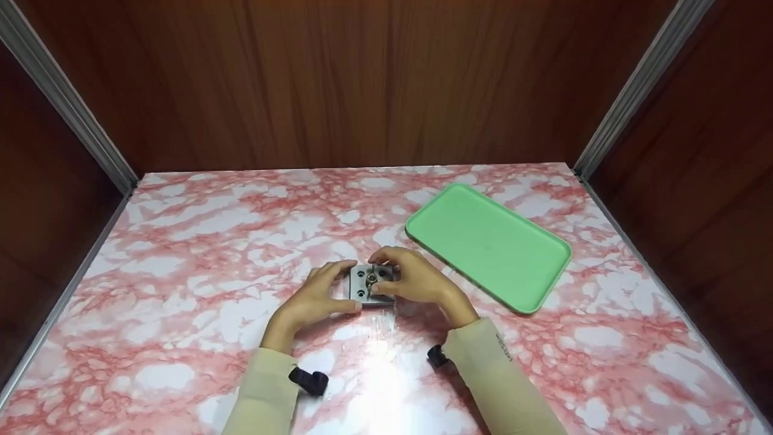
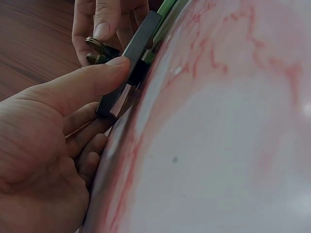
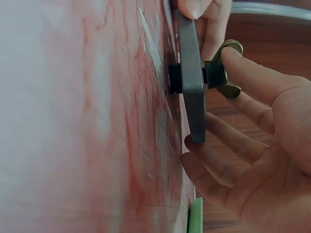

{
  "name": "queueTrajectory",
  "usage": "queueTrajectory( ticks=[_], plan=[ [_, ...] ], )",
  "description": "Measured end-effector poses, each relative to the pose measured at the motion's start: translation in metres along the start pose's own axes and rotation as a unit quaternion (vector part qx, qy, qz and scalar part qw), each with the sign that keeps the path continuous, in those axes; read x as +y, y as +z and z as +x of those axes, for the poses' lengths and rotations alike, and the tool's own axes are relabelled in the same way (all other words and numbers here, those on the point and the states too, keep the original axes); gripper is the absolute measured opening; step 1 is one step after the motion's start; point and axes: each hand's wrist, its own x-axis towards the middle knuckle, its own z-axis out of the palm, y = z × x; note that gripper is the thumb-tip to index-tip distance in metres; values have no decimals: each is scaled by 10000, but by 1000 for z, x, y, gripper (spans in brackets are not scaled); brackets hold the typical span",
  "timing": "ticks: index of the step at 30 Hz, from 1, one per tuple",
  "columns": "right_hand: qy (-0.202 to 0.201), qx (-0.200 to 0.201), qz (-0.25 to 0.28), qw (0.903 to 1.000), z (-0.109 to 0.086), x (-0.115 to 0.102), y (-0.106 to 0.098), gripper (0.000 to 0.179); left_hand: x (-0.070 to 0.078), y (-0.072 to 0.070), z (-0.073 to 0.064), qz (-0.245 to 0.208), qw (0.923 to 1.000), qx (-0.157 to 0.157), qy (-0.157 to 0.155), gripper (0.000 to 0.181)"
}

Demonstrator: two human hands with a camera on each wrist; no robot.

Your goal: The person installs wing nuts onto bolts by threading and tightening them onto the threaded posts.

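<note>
A grey rectangular metal plate (image 1: 355,284) with several dark holes lies near the middle of the table, held a little above the surface by a dark piece beneath it (image 3: 175,78). From its centre rises a brass wing nut (image 1: 371,278) on a short stud. My left hand (image 1: 315,297) grips the plate's left side, thumb on the near edge and fingers at the far one. Thumb and fingers of my right hand (image 1: 420,278) pinch the wings of the nut from the right. In the right wrist view, the other right fingers reach around the plate's edge (image 3: 197,116).
A light green tray (image 1: 489,248) lies at an angle behind and to the right of the hands. Pink-and-white marbled sheeting covers the table (image 1: 181,260). Brown wood-grain panels (image 1: 362,84) with metal corner posts (image 1: 643,81) enclose the back and sides.
</note>
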Motion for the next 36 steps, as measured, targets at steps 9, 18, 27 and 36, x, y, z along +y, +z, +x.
queueTrajectory(
  ticks=[9,18,27,36],
  plan=[
    [318,233,14,9992,0,-3,4,42,0,0,0,26,10000,-10,75,90],
    [411,395,-38,9984,2,-5,8,41,-1,0,0,101,9999,15,95,91],
    [541,521,-183,9970,1,-7,11,42,-1,0,0,-133,9999,-23,88,90],
    [810,669,-171,9943,1,-12,13,43,-1,0,0,-47,10000,-16,73,91]
  ],
)
